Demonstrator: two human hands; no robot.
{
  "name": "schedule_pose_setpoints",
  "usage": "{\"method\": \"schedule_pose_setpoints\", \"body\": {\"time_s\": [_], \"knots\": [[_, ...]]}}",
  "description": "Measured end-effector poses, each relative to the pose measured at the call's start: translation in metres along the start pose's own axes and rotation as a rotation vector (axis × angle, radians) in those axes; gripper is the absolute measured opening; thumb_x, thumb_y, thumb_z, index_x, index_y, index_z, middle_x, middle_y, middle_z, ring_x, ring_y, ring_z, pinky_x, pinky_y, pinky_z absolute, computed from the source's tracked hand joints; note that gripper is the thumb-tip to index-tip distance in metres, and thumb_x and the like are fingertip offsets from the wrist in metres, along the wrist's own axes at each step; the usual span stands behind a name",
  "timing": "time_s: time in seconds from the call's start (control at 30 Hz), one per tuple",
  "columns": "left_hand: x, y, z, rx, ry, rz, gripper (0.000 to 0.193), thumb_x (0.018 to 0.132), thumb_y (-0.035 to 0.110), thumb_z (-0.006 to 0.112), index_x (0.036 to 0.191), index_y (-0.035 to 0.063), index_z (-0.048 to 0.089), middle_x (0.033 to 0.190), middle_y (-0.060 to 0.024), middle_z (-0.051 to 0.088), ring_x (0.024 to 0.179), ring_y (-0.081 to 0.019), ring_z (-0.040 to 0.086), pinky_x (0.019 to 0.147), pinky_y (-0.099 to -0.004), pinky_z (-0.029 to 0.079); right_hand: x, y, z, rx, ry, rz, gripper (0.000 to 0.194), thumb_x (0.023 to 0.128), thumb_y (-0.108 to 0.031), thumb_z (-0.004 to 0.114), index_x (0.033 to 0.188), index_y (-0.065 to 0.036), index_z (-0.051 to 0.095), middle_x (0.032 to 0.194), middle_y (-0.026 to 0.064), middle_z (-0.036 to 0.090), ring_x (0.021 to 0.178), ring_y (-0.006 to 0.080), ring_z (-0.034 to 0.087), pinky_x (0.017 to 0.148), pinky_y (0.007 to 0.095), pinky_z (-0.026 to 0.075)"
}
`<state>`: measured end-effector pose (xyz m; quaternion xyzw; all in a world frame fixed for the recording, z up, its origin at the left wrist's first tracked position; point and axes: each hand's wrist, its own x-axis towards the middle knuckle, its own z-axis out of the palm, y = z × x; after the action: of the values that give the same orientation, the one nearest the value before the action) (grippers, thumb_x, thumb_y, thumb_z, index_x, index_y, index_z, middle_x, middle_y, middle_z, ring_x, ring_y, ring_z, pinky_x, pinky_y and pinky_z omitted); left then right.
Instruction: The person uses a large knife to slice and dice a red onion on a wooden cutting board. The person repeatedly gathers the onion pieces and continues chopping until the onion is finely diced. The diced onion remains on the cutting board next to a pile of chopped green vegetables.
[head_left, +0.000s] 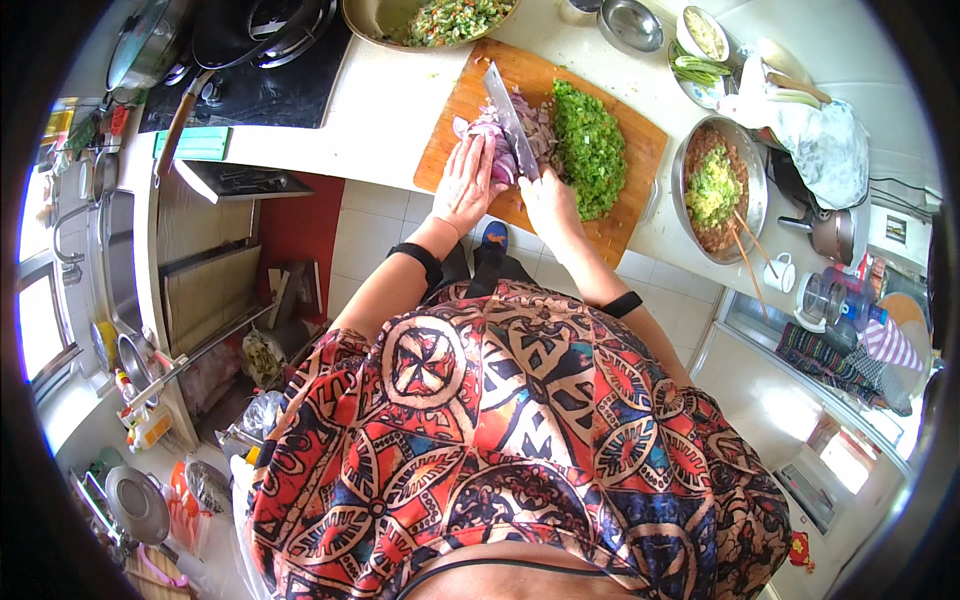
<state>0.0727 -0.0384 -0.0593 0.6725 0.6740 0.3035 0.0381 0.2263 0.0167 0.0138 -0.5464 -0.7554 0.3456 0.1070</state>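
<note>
My right hand (551, 201) grips the handle of a broad-bladed cleaver (510, 120). Its blade stands among pieces of red onion on a wooden cutting board (637, 142). My left hand (466, 180) rests with its fingers over sliced red onion (501, 161), just left of the blade. Chopped red onion (536, 124) lies to the right of the cleaver. Beside it is a long heap of finely chopped green vegetable (591, 150) with small orange bits. The cleaver's handle is mostly hidden in my fist.
A steel bowl (757, 154) of minced filling with chopsticks (748, 266) stands right of the board, near a white mug (781, 273). Behind the board is a pan (367, 26) of chopped mix. A wok's wooden handle (180, 124) juts past the cooktop (300, 97) at left.
</note>
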Motion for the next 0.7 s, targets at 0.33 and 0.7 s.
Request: {"method": "schedule_pose_setpoints", "body": {"time_s": [0.33, 0.7], "knots": [[0.008, 0.009, 0.006, -0.059, 0.15, -0.102, 0.064, 0.078, 0.014, 0.068, 0.134, -0.0008, 0.043, 0.132, -0.0182, 0.042, 0.13, -0.0377, 0.036, 0.109, -0.0452, 0.03, 0.0, -0.011, -0.016, 0.026, -0.048, 0.035, 0.026, 0.09, -0.023, 0.056, 0.108, -0.003, 0.055, 0.079, 0.0261, 0.064, 0.076, 0.0427, 0.065, 0.066, 0.0481, 0.051], [0.014, 0.011, 0.003, -0.211, 0.128, -0.064, 0.045, 0.08, 0.005, 0.063, 0.12, -0.0027, 0.044, 0.128, -0.0243, 0.039, 0.131, -0.0472, 0.031, 0.11, -0.0502, 0.027, 0.001, -0.008, -0.023, -0.104, -0.134, -0.002, 0.025, 0.089, -0.017, 0.052, 0.11, -0.003, 0.055, 0.074, 0.0281, 0.062, 0.074, 0.0443, 0.063, 0.064, 0.0486, 0.05]]}}
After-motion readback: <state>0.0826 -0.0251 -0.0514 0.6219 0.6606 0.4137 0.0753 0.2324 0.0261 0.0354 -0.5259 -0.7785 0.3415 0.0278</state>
